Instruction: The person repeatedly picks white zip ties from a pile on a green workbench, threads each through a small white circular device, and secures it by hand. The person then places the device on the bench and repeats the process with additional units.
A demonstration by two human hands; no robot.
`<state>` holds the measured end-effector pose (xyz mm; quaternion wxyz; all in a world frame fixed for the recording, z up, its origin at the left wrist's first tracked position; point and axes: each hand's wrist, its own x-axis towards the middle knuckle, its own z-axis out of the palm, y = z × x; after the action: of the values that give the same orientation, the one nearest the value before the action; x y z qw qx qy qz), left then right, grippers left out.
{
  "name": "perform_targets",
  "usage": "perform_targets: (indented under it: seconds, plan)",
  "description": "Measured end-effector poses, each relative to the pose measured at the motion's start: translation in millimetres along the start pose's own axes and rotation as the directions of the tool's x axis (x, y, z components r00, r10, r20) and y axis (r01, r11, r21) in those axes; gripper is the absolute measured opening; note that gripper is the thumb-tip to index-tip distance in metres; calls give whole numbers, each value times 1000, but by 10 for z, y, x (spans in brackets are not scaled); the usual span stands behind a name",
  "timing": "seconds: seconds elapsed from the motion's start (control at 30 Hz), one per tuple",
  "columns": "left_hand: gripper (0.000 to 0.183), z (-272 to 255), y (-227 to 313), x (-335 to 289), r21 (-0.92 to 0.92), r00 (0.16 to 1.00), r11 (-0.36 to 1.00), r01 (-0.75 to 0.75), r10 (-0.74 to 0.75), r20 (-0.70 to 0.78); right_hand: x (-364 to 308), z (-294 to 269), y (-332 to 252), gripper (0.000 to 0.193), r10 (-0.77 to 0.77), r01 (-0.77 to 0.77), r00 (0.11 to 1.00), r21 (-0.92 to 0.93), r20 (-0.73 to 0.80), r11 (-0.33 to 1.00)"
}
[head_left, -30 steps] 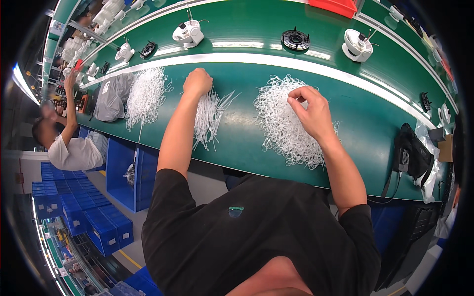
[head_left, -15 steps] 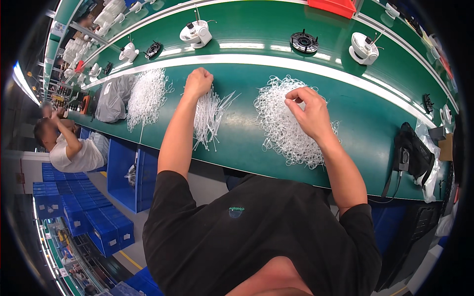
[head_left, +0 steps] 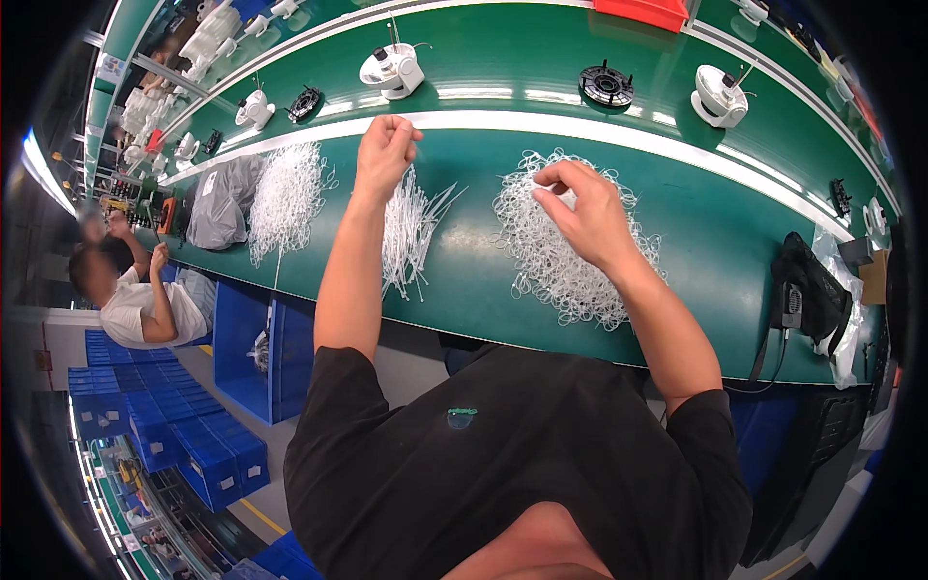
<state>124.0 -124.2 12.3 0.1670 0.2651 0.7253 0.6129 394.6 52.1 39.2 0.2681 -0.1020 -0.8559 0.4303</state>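
My left hand [head_left: 385,155] is raised over the bench's far side, beyond a pile of straight white cable ties [head_left: 411,237]. Its fingers are curled into a pinch, and whatever they hold is hidden. Over a wide heap of looped white cable ties [head_left: 570,280] hovers my right hand [head_left: 588,215]. Thumb and forefinger curve toward each other there, their tips close together; anything between them is too small to make out against the white heap.
Left of the straight ties lies another white pile of ties [head_left: 287,198], beside a grey plastic bag [head_left: 220,208]. Beyond a white rail, a green conveyor [head_left: 503,58] carries white fan-like housings [head_left: 392,72] and black round parts [head_left: 606,87]. A black bag [head_left: 807,290] lies far right. A co-worker [head_left: 145,300] sits left.
My left hand has moved slightly farther away, toward the conveyor rail. The right hand has shifted a little left over the looped ties. The co-worker's arms have lowered.
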Motion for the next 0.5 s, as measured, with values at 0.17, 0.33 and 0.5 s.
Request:
perform_targets:
  seconds: [0.17, 0.33, 0.5]
  plan:
    - [10, 648, 380, -456, -608, 978, 790, 81, 55, 201, 78, 198, -96, 30, 18, -4, 998, 213, -64, 977]
    - [12, 1121, 588, -783, -714, 938, 671, 202, 76, 337, 28, 81, -11, 25, 1, 45, 982, 243, -187, 969]
    - [10, 1400, 629, -887, -706, 965, 703, 86, 118, 235, -97, -82, 48, 13, 58, -21, 991, 293, -119, 956]
